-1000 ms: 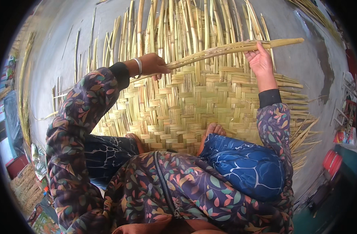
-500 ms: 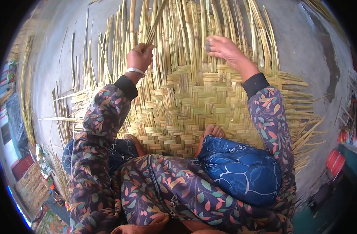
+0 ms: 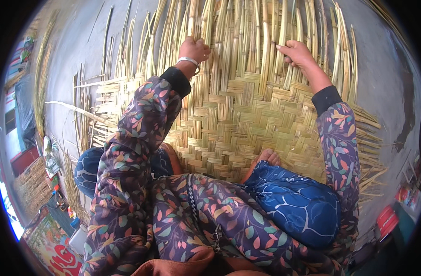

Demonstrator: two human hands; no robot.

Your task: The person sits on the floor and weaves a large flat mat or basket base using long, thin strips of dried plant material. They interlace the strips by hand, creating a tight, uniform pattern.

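A mat of flattened, pale yellow-green reed strips (image 3: 247,122) lies before me, woven crosswise in its near and middle part. Loose lengthwise strips (image 3: 229,43) fan out from its far edge. My left hand (image 3: 195,49), with a pale bangle at the wrist, is closed over strips left of the middle; its fingertips are partly hidden. Further right, my right hand (image 3: 299,54) has its fingers curled in at a strip among the loose ends. My bare feet (image 3: 268,157) rest at the mat's near edge.
Grey concrete floor (image 3: 390,78) surrounds the mat. Uneven strip ends (image 3: 369,138) stick out at the right side, and others (image 3: 84,108) at the left. A bundle of long stalks (image 3: 42,78) lies far left. A red round object (image 3: 387,221) stands at the lower right.
My left hand has moved slightly up and no longer shows the raised strips it held. My right hand's outstretched fingers have curled in. The whole view has shifted, with the mat sitting further right.
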